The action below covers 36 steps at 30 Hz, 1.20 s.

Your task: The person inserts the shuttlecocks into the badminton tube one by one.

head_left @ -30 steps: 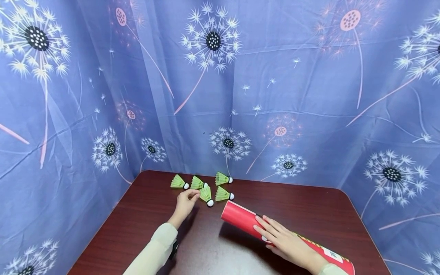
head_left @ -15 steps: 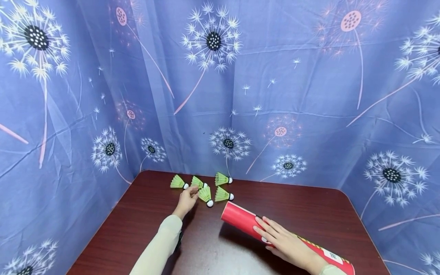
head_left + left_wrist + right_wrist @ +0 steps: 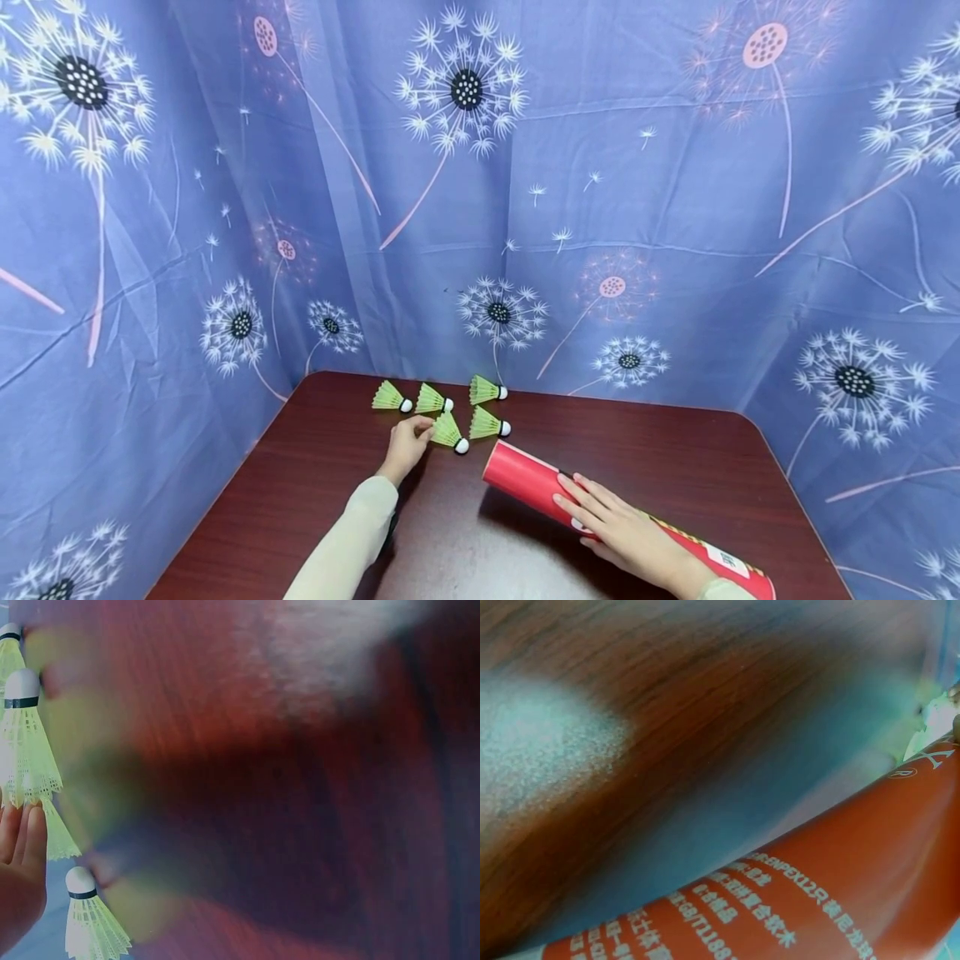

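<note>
Showing: five shuttlecocks [image 3: 448, 431], one tube [image 3: 527, 478]

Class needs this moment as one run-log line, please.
left hand: touching nearest shuttlecock | right hand: resting on red tube | four other shuttlecocks: lying on table

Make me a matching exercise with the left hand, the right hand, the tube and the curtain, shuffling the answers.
1. left hand
2. right hand
3. tube
4. curtain

A. red
B. laid across the tube
C. blue, dandelion-patterned
D. touching a shuttlecock at its skirt

Pairs: 1-D, 2-B, 3-A, 4-C.
</note>
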{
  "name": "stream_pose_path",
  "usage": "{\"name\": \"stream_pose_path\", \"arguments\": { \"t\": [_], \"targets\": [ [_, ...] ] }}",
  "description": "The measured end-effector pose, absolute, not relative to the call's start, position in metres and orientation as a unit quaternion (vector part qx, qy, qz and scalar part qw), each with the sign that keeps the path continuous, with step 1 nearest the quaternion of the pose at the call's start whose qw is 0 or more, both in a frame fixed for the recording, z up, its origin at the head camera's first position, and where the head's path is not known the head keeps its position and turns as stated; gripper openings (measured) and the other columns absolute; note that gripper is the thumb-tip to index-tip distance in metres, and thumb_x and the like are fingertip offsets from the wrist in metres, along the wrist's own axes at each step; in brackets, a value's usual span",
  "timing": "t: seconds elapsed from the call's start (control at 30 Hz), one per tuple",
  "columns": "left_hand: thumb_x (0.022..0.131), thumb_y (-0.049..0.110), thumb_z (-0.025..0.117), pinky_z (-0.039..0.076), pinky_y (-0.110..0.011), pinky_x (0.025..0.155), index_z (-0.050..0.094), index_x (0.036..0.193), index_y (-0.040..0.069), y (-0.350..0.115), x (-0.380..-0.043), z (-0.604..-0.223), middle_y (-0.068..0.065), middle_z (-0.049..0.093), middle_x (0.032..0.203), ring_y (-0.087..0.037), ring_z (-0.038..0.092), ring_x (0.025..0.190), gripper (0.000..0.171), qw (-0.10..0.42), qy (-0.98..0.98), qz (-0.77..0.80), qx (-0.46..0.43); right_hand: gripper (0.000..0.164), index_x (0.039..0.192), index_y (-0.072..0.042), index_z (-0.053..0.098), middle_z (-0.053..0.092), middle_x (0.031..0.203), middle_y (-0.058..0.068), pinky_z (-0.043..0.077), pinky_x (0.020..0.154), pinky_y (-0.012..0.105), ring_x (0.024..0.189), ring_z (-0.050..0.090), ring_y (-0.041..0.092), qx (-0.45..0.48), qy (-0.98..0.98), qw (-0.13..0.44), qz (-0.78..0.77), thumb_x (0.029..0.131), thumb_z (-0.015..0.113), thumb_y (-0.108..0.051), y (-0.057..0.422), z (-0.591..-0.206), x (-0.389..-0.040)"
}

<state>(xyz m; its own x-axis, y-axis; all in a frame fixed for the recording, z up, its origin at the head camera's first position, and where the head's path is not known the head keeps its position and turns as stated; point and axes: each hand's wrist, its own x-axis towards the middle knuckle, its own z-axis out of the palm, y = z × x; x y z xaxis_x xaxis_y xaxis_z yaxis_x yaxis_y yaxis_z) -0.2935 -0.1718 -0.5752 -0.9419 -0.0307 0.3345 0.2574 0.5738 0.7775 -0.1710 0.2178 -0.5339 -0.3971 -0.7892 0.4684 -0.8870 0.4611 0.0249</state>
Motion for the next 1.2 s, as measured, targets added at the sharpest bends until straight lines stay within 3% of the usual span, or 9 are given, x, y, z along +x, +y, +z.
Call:
{"name": "stream_pose_path", "arguments": {
  "t": [0.57, 0.73, 0.8, 0.97, 1.2],
  "targets": [
    [0.081, 0.003, 0.074, 0.049, -0.031, 0.066, 0.070, 0.079, 0.000, -0.178, -0.279, -0.573, -0.008, 0.069, 0.073, -0.019, 0.060, 0.069, 0.005, 0.186, -0.878, -0.435, -0.067, 0.061, 0.145, -0.011, 0.043, 0.037, 0.151, 0.012, 0.012, 0.113, 0.016, 0.130, 0.043, 0.035, 0.508, -0.826, 0.214, 0.117, 0.092, 0.066, -0.031, 0.220, -0.533, -0.172],
    [0.080, 0.002, 0.074, 0.047, -0.026, 0.062, 0.070, 0.079, 0.000, -0.180, -0.274, -0.570, -0.007, 0.068, 0.071, -0.014, 0.057, 0.065, 0.005, 0.195, -0.868, -0.450, -0.081, 0.054, 0.145, -0.011, 0.043, 0.037, 0.151, 0.012, 0.013, 0.113, 0.018, 0.128, 0.044, 0.037, 0.508, -0.826, 0.215, 0.120, 0.099, 0.047, -0.039, 0.221, -0.534, -0.171],
    [0.080, 0.002, 0.074, 0.048, -0.026, 0.062, 0.069, 0.079, 0.000, -0.180, -0.273, -0.568, -0.007, 0.068, 0.071, -0.013, 0.058, 0.065, 0.005, 0.197, -0.863, -0.457, -0.086, 0.054, 0.145, -0.011, 0.042, 0.037, 0.151, 0.012, 0.013, 0.113, 0.018, 0.129, 0.043, 0.036, 0.507, -0.826, 0.214, 0.120, 0.099, 0.045, -0.040, 0.221, -0.534, -0.171],
    [0.080, 0.002, 0.074, 0.050, -0.024, 0.062, 0.070, 0.080, -0.001, -0.180, -0.270, -0.563, -0.007, 0.070, 0.072, -0.013, 0.062, 0.065, 0.005, 0.194, -0.853, -0.476, -0.093, 0.061, 0.146, -0.011, 0.042, 0.036, 0.152, 0.011, 0.013, 0.113, 0.017, 0.130, 0.042, 0.035, 0.506, -0.827, 0.214, 0.120, 0.093, 0.064, -0.033, 0.220, -0.533, -0.172],
    [0.081, 0.007, 0.075, 0.050, -0.022, 0.060, 0.070, 0.080, 0.000, -0.179, -0.262, -0.558, -0.006, 0.070, 0.073, -0.005, 0.059, 0.064, 0.009, 0.185, -0.839, -0.503, -0.098, 0.059, 0.145, -0.011, 0.043, 0.037, 0.151, 0.012, 0.014, 0.113, 0.017, 0.129, 0.044, 0.036, 0.510, -0.823, 0.220, 0.119, 0.093, 0.062, -0.032, 0.218, -0.534, -0.173]
  ]
}}
